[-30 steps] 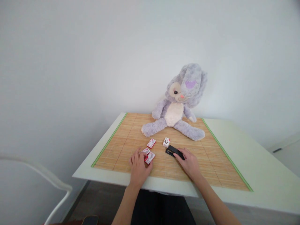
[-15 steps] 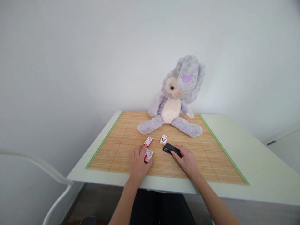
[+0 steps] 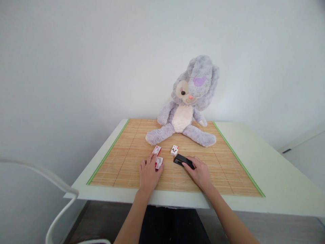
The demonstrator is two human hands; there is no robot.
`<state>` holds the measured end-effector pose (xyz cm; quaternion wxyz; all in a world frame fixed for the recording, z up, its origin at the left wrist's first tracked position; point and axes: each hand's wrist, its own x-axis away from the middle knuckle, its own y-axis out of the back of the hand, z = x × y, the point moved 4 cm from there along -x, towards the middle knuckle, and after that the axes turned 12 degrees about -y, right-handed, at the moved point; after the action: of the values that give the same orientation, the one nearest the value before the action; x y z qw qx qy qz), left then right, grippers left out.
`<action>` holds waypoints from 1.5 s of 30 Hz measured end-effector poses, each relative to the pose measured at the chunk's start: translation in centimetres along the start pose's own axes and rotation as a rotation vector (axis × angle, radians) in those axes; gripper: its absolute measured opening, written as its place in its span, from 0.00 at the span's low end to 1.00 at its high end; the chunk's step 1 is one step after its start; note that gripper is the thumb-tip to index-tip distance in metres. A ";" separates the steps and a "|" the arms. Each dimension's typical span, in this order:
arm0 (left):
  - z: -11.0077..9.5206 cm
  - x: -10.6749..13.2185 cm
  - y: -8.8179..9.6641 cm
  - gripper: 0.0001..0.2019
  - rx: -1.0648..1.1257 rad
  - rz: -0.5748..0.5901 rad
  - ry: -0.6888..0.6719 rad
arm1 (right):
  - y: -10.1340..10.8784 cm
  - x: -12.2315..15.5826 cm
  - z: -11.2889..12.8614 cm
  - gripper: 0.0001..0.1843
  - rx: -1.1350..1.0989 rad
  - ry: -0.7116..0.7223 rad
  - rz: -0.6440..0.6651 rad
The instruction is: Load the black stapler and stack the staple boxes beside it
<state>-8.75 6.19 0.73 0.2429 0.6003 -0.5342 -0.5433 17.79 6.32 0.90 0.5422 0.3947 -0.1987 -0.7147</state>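
My left hand (image 3: 148, 173) lies on the bamboo mat (image 3: 122, 162), its fingers and thumb closed around a small red-and-white box (image 3: 158, 162). A second red-and-white box (image 3: 156, 150) sits just beyond my fingertips. My right hand (image 3: 199, 171) grips the near end of a black stapler (image 3: 179, 160) that rests flat on the mat. A little white box with a black mark (image 3: 174, 150) stands just behind the stapler.
A grey plush rabbit (image 3: 189, 105) sits at the back of the mat against the white wall. The mat covers most of a pale table (image 3: 254, 152). A white chair frame (image 3: 61, 189) stands at the lower left.
My left hand has closed further over the red-and-white boxes, so only one shows beside it. My right hand stays on the stapler. The view has tilted a little.
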 end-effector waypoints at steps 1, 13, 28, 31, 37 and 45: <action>0.1 0.3 0.2 0.26 -0.014 -0.002 0.010 | 0.0 0.0 0.0 0.22 -0.003 0.001 0.000; 1.7 2.7 2.1 0.27 -0.046 -0.033 0.085 | 0.0 0.1 0.0 0.21 -0.031 0.002 0.014; -0.3 0.6 0.0 0.33 -0.022 -0.050 0.114 | 0.3 0.1 0.3 0.22 -0.013 0.001 0.006; -0.4 0.5 0.0 0.32 -0.020 -0.041 0.111 | 0.3 0.1 0.2 0.21 -0.011 -0.006 0.009; -0.1 0.0 -0.1 0.29 -0.037 -0.031 0.095 | 0.2 0.1 0.2 0.20 -0.004 -0.013 0.007; 0.8 0.4 0.4 0.25 -0.078 -0.030 0.076 | 0.1 0.0 0.1 0.21 -0.018 -0.009 0.021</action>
<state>-9.71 5.93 0.67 0.2781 0.6184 -0.4940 -0.5442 17.81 6.24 1.00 0.5524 0.3844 -0.1988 -0.7124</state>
